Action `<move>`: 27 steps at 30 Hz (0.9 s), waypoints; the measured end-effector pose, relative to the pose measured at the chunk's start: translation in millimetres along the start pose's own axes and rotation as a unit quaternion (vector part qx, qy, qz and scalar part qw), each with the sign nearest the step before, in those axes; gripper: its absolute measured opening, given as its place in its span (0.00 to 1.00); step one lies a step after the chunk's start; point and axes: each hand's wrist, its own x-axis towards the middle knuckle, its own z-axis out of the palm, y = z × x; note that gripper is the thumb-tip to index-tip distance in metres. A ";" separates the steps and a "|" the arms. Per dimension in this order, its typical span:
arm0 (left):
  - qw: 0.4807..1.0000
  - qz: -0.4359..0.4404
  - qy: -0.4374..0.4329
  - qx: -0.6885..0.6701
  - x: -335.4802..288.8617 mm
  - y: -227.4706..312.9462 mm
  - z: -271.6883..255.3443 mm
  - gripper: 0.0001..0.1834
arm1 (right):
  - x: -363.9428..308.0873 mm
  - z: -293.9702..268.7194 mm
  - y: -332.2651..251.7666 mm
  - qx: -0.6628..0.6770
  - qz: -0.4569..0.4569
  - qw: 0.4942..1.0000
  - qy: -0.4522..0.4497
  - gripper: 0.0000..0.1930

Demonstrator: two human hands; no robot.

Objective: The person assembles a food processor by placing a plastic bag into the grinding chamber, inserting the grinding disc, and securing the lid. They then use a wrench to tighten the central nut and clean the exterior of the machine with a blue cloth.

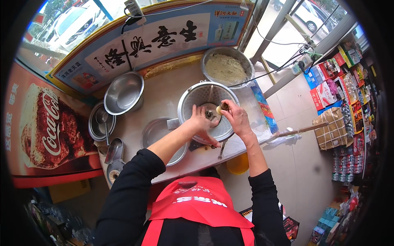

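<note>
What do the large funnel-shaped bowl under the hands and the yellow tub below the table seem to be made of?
Funnel-shaped bowl: likely steel or aluminium, given its grey, dully reflective sheen. Yellow tub: probably plastic, given its even, matte colour. Both hands, left hand and right hand, work inside the bowl.

The big funnel (pixel 207 107) is shiny silver grey. The knob (pixel 222 108) is pale cream with a brown end. The far bowl (pixel 226 65) is silver, and the flour in it is pale yellow white. The left bowl (pixel 124 93) is silver too, and so are the pans (pixel 101 123) and the scoop (pixel 113 151). The table (pixel 164 94) is pale grey white. The apron (pixel 201 205) is bright red with white marks. The sleeves (pixel 127 197) are black. The sign (pixel 156 39) is white with black marks, a blue band and a yellow edge. The bucket (pixel 239 164) is orange yellow. The box (pixel 331 129) on the right is brown.
</note>
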 end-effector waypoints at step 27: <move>0.991 0.000 0.123 -0.044 -6.5 -7.8 26.6 0.64 | 17.5 46.4 5.6 0.121 0.019 0.992 -0.022 0.10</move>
